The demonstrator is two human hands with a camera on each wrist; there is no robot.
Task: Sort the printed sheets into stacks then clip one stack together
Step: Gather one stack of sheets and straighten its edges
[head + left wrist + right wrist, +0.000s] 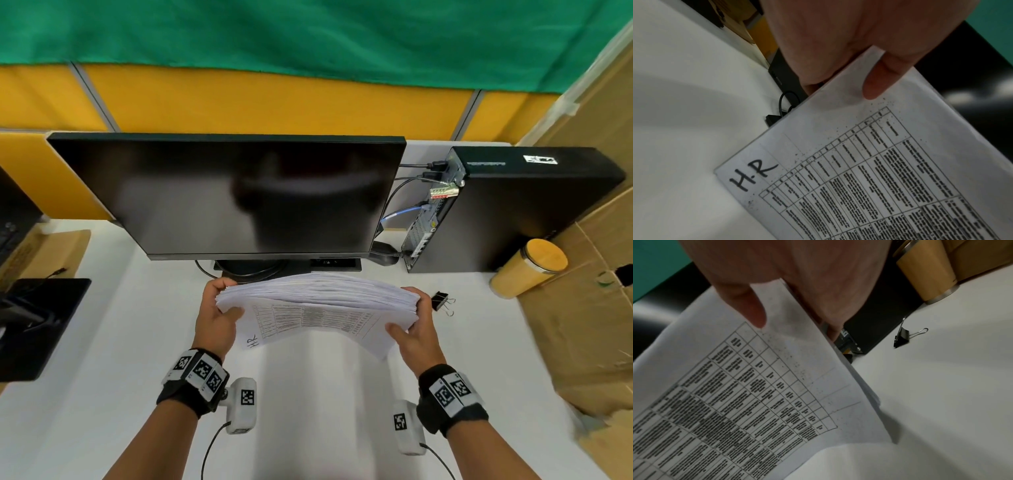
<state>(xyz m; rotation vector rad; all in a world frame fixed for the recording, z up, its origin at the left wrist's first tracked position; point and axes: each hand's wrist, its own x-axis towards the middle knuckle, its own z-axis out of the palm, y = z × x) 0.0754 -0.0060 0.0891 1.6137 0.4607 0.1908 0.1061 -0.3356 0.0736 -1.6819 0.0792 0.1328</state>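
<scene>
- Head view: left hand (215,317) and right hand (416,329) hold the sheets (318,298) by the two short ends, lifted above the white tabletop (308,394) in front of the monitor (233,195). Each grip is closed on the stack, thumb on the near face, fingers behind. Stack stands on edge, tilted toward the camera and sagging in the middle; printed table and a handwritten "HR" face the person.
- Clip (442,301) lies on the tabletop just right of the right hand, untouched. A tumbler (529,270) and PC case (507,205) sit further right.
- Left wrist view: thumb (877,81) presses the front sheet near its top corner; the other fingers wrap behind the edge. "HR" is clear at the lower corner.
- Right wrist view: thumb (748,308) on the front sheet, fingers behind the stack edge; the edges here look slightly fanned. Clip lies well apart on the tabletop.
- Judgement: sorting has not started; all sheets are still one pile, likely being squared.
- To do it well: loosen both grips a little, tap the long edge on the tabletop so the sheets drop flush, then lay the pile flat and deal by heading. Keep the clip within reach. Too tight a squeeze keeps the bow and the fanned corner.
</scene>
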